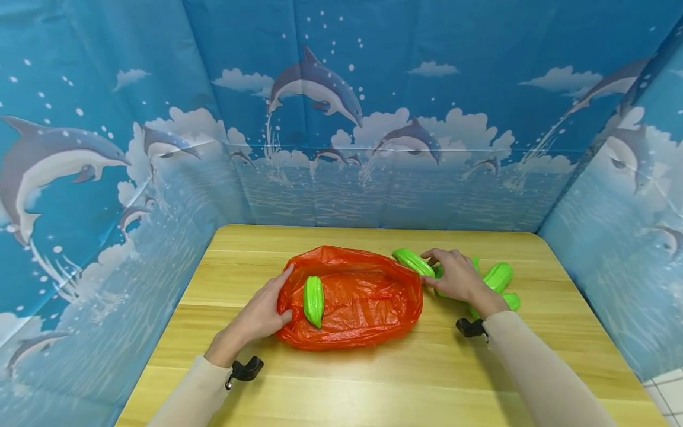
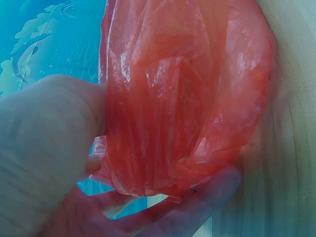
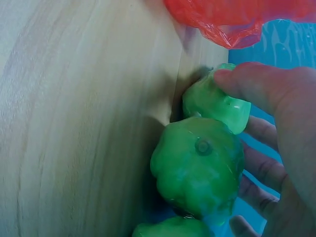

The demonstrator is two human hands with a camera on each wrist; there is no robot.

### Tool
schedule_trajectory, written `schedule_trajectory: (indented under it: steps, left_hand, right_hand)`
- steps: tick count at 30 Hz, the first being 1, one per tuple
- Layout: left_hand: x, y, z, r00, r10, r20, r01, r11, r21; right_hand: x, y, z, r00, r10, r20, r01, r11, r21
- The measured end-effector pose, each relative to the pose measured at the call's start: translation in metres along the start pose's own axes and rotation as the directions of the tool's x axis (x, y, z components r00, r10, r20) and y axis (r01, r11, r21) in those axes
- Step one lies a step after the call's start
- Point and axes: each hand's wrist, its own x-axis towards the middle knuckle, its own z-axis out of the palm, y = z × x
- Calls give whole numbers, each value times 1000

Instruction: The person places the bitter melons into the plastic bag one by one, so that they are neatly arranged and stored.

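Left grip (image 1: 258, 311) clamped on the left rim of the red bag (image 1: 363, 299), mouth open on desk (image 1: 341, 388). One green fruit (image 1: 313, 301) inside, left end. Right grip (image 1: 456, 276) clamped on second green fruit (image 1: 409, 260) near bag's right rim; other green fruits (image 1: 498, 276) beside it.

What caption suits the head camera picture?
Left hand holds a red bag with one green piece inside; right hand touches another.

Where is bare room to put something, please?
The table is bare in front of the red bag, between left sleeve and right sleeve, and between the left hand and the table's left edge. Right of the bag is crowded: green items lie by the right hand.
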Motion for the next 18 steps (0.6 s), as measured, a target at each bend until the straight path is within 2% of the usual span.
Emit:
schedule_trajectory:
  steps: [18]
  left_hand:
    - [0,8,0,1000,-9,-2,9,1000,22]
  right_hand:
    - [-3,2,5,998,43,-48,-42,999,17]
